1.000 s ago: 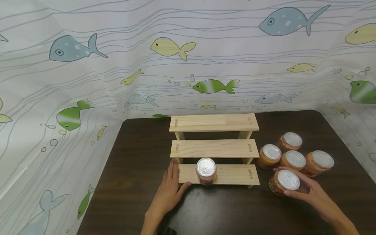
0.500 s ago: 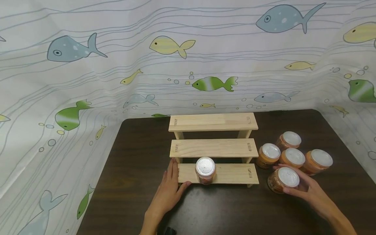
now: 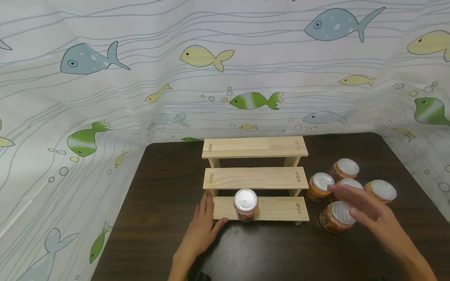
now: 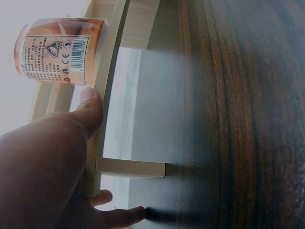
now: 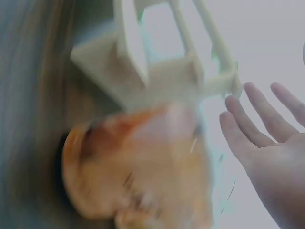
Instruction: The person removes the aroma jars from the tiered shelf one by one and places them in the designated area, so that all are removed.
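Bright even light; right wrist view v. motion-blurred

Left grip (image 3: 202, 228) flat, fingers straight; right grip (image 3: 365, 208) raised, fingers spread.

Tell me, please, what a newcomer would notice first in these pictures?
A three-step wooden rack stands mid-table with one foil-lidded orange jar on its lowest step. The left hand rests against that step's left end. The right hand hovers, fingers straight, over a cluster of five similar jars at right.
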The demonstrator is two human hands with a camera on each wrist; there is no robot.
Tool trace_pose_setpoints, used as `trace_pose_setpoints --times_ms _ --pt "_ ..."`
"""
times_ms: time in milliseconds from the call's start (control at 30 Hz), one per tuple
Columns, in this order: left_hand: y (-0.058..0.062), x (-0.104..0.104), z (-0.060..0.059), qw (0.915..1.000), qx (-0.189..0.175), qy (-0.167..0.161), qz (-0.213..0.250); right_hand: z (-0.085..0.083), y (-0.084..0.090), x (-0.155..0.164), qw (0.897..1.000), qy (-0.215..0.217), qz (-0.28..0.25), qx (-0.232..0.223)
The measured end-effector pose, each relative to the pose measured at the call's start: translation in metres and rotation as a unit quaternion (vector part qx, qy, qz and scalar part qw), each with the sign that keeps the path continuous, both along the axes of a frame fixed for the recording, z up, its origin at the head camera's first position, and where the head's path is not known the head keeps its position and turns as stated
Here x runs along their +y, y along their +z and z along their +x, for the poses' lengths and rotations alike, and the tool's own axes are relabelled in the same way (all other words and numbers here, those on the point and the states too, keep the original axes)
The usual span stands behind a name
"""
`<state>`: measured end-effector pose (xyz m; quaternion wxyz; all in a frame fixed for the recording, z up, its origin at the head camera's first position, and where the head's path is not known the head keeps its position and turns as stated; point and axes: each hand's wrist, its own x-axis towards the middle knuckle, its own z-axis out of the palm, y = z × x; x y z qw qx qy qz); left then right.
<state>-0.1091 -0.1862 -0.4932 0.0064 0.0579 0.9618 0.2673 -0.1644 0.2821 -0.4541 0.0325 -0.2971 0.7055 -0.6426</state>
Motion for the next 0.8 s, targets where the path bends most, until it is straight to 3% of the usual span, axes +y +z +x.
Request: trace_pose_setpoints --times_ms 133,333,567,800 --pt "0.000 -0.001 0.000 1.0000 -0.005 0.002 0.004 0.000 0.011 -0.023 0.998 0.056 0.008 -0.008" --pt "-0.001 -0.001 -0.001 1.0000 -0.004 0.002 0.006 -0.009 0.004 -0.066 0.987 0.157 -0.024 0.003" --pt "-0.002 -0.001 -0.001 1.0000 0.002 -0.004 0.000 -0.016 -0.010 -0.106 0.977 0.198 -0.021 -0.080" --pt "-0.002 -0.001 0.000 1.0000 0.008 -0.002 0.003 -0.024 -0.013 -0.135 0.972 0.207 -0.020 -0.108"
